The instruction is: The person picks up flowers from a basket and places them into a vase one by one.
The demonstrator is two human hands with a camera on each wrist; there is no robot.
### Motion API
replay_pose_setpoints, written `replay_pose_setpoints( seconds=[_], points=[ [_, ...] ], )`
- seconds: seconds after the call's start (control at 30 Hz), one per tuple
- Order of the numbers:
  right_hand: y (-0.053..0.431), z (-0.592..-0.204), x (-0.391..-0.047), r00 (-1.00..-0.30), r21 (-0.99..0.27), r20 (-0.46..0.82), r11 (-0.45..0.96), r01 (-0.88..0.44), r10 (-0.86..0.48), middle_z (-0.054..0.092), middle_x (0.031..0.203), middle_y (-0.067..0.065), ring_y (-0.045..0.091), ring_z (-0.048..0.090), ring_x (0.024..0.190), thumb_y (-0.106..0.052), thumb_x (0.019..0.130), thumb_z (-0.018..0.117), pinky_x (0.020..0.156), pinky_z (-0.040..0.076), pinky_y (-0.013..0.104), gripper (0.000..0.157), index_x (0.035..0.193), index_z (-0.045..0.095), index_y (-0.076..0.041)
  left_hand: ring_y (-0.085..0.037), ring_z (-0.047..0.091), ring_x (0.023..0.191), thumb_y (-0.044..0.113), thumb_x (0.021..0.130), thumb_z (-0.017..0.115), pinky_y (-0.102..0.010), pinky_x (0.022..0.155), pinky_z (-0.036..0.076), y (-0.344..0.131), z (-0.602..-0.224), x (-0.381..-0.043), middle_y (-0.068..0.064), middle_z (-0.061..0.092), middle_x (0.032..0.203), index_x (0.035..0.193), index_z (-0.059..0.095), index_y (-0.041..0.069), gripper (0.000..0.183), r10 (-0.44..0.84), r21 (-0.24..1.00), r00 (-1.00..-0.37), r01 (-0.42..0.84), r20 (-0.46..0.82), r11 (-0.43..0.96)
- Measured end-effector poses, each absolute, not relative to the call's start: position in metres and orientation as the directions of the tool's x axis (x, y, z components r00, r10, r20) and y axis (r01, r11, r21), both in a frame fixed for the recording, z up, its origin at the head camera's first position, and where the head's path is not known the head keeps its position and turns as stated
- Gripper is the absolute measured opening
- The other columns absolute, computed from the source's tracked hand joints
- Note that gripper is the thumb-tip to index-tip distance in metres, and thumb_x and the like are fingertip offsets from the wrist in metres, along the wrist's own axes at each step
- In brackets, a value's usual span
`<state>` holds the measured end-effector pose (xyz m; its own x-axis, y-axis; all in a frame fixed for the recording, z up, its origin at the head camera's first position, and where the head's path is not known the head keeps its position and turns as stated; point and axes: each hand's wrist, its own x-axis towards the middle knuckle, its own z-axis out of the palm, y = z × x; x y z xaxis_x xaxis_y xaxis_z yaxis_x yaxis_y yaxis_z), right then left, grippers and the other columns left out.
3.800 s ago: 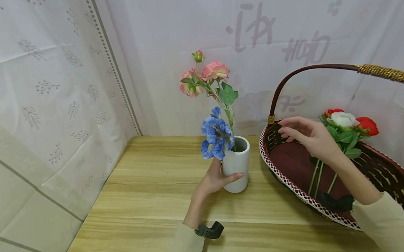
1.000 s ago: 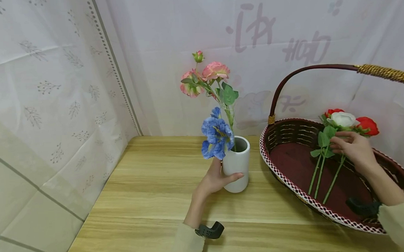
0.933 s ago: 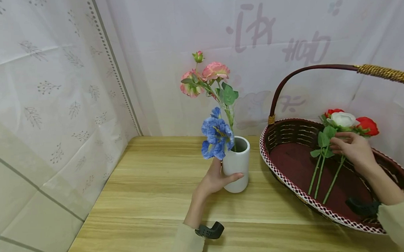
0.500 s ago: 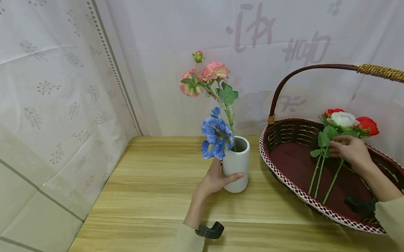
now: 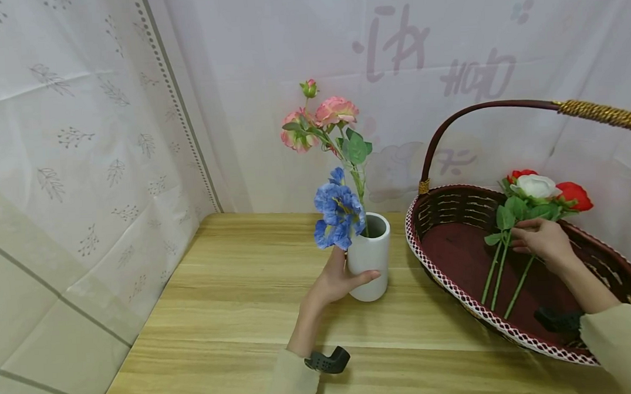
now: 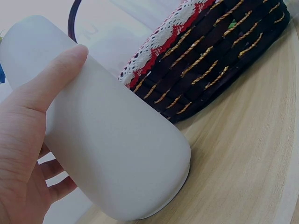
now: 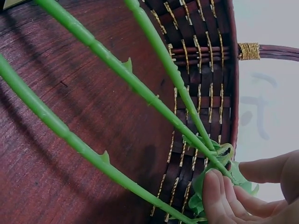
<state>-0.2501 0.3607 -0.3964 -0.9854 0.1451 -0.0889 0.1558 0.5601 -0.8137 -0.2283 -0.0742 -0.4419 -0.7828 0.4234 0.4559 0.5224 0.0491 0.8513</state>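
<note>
My left hand [image 5: 334, 278] grips a white cylindrical vase [image 5: 372, 265] that stands upright on the table, thumb across its front. In the vase stand a blue flower [image 5: 339, 210] and a stem of pink flowers [image 5: 337, 111]. In the left wrist view the thumb and fingers wrap the vase [image 6: 112, 135]. My right hand [image 5: 547, 242] is over the basket at the rose stems [image 5: 501, 271]. Its thumb and fingers lie either side of a stem in the right wrist view, with a gap showing. A white rose [image 5: 536, 186] and red roses [image 5: 574, 196] lie at the basket's far rim.
The dark woven basket [image 5: 448, 206] with white-and-red lace trim stands on the right of the wooden table [image 5: 235, 306]. Its tall handle [image 5: 502, 103] arches above it, partly wrapped in gold. Patterned curtains [image 5: 266, 34] hang behind and at the left.
Earlier, my right hand was above the basket's left part. It moved right to the roses, then slid slightly down and left along the stems. My left hand stays on the vase.
</note>
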Motion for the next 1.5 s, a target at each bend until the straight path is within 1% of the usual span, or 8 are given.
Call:
replay_pose_setpoints(
  seconds=[0.2, 0.4, 0.53, 0.57, 0.7, 0.8, 1.07, 1.5],
  points=[
    [0.359, -0.402, -0.253, -0.985, -0.784, -0.091, 0.599, 0.161, 0.146, 0.069, 0.084, 0.006, 0.013, 0.071, 0.067, -0.018, 0.105, 0.05, 0.067, 0.061, 0.035, 0.057, 0.135, 0.035, 0.028, -0.021, 0.047, 0.134, 0.006, 0.084, 0.082, -0.048, 0.11, 0.039, -0.075, -0.443, -0.228, 0.004, 0.041, 0.153, 0.16, 0.018, 0.034, 0.103, 0.426, 0.879, -0.8, 0.476, 0.423, 0.02],
    [0.361, -0.403, -0.254, -0.985, -0.746, -0.114, 0.644, 0.172, 0.13, 0.07, 0.088, 0.014, 0.015, 0.072, 0.066, -0.019, 0.105, 0.051, 0.065, 0.06, 0.034, 0.058, 0.133, 0.038, 0.03, -0.021, 0.046, 0.134, 0.006, 0.083, 0.082, -0.048, 0.109, 0.04, -0.075, -0.443, -0.228, 0.003, 0.041, 0.153, 0.16, 0.019, 0.033, 0.103, 0.427, 0.873, -0.797, 0.486, 0.427, 0.035],
    [0.362, -0.401, -0.256, -0.981, -0.76, -0.149, 0.62, 0.196, 0.127, 0.069, 0.092, 0.017, 0.013, 0.072, 0.066, -0.017, 0.106, 0.05, 0.067, 0.061, 0.034, 0.058, 0.134, 0.034, 0.031, -0.02, 0.047, 0.134, 0.006, 0.083, 0.083, -0.049, 0.11, 0.039, -0.074, -0.444, -0.23, 0.005, 0.04, 0.153, 0.16, 0.017, 0.035, 0.105, 0.431, 0.867, -0.787, 0.498, 0.442, 0.018],
    [0.362, -0.4, -0.256, -0.98, -0.768, -0.156, 0.608, 0.2, 0.126, 0.068, 0.094, 0.017, 0.012, 0.072, 0.066, -0.016, 0.106, 0.049, 0.067, 0.061, 0.034, 0.058, 0.135, 0.033, 0.031, -0.019, 0.047, 0.134, 0.011, 0.084, 0.084, -0.048, 0.11, 0.038, -0.074, -0.448, -0.233, 0.006, 0.04, 0.153, 0.16, 0.016, 0.035, 0.105, 0.433, 0.862, -0.781, 0.506, 0.451, 0.014],
    [0.361, -0.397, -0.254, -0.979, -0.811, -0.171, 0.547, 0.206, 0.115, 0.063, 0.096, 0.017, 0.012, 0.072, 0.067, -0.011, 0.105, 0.048, 0.07, 0.061, 0.035, 0.055, 0.136, 0.03, 0.031, -0.02, 0.047, 0.133, 0.008, 0.083, 0.084, -0.044, 0.112, 0.037, -0.074, -0.447, -0.236, 0.005, 0.04, 0.154, 0.161, 0.013, 0.034, 0.109, 0.445, 0.845, -0.756, 0.534, 0.481, -0.007],
    [0.361, -0.396, -0.252, -0.981, -0.832, -0.157, 0.521, 0.192, 0.112, 0.062, 0.096, 0.014, 0.012, 0.072, 0.067, -0.01, 0.105, 0.048, 0.072, 0.061, 0.036, 0.053, 0.135, 0.031, 0.031, -0.021, 0.048, 0.132, 0.0, 0.081, 0.083, -0.042, 0.112, 0.038, -0.074, -0.443, -0.234, 0.004, 0.041, 0.152, 0.161, 0.013, 0.034, 0.111, 0.45, 0.845, -0.752, 0.535, 0.482, -0.01],
    [0.359, -0.394, -0.25, -0.987, -0.849, -0.113, 0.505, 0.157, 0.118, 0.06, 0.095, 0.005, 0.011, 0.072, 0.069, -0.015, 0.105, 0.05, 0.073, 0.061, 0.036, 0.056, 0.137, 0.034, 0.027, -0.021, 0.048, 0.132, 0.002, 0.081, 0.083, -0.044, 0.112, 0.037, -0.075, -0.444, -0.234, 0.004, 0.041, 0.152, 0.161, 0.013, 0.034, 0.112, 0.445, 0.848, -0.757, 0.529, 0.48, -0.014],
    [0.356, -0.383, -0.244, -0.987, -0.901, -0.059, 0.417, 0.117, 0.149, 0.061, 0.079, -0.021, 0.007, 0.071, 0.067, -0.018, 0.105, 0.052, 0.066, 0.06, 0.028, 0.061, 0.143, 0.029, 0.024, -0.021, 0.049, 0.131, 0.001, 0.081, 0.083, -0.043, 0.112, 0.037, -0.075, -0.444, -0.233, 0.004, 0.043, 0.151, 0.161, 0.014, 0.034, 0.11, 0.443, 0.853, -0.761, 0.521, 0.475, -0.019]
  ],
)
